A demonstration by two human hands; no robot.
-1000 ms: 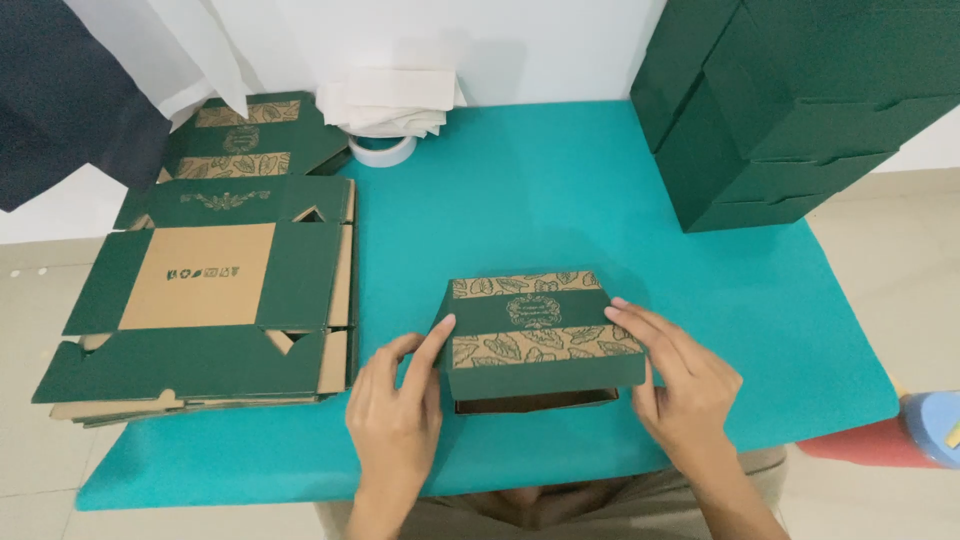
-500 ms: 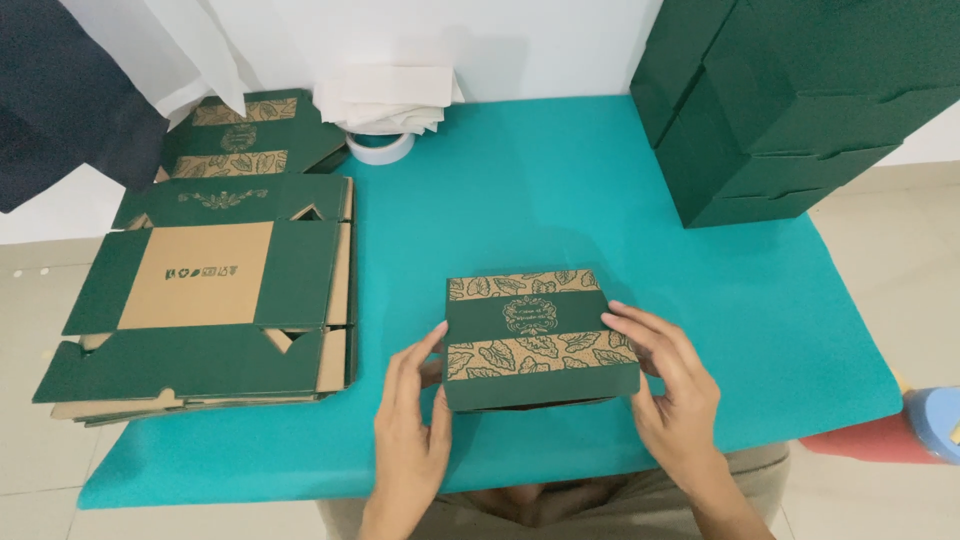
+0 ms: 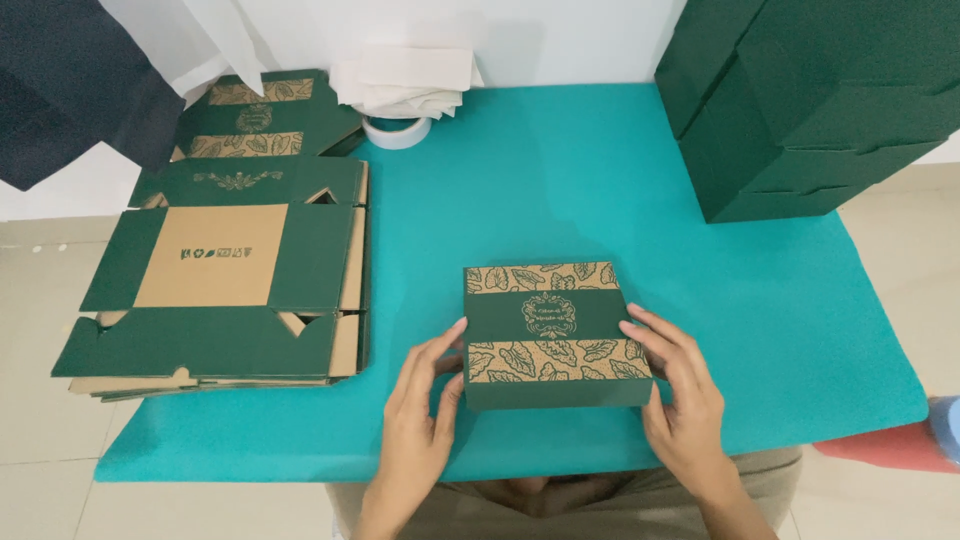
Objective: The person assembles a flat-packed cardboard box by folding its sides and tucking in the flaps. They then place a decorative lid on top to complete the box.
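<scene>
A closed dark green box [image 3: 552, 330] with tan leaf-patterned bands on its lid rests on the teal table [image 3: 560, 180] near the front edge. My left hand [image 3: 425, 405] touches the box's left side, fingers spread and pointing up. On the right side and lower right corner lies my right hand [image 3: 682, 400], fingers along the lid's edge. Both hands hold the box between them.
A stack of flat, unfolded green and brown box blanks [image 3: 220, 290] sits at the left. More flat printed boxes [image 3: 255, 115], a white tape roll [image 3: 397, 131] and folded white paper [image 3: 405, 75] lie behind. Assembled dark green boxes [image 3: 810, 100] are piled at the far right.
The box lid has gone from slightly raised to fully flat and closed. Both hands have slid down a little toward the box's front corners.
</scene>
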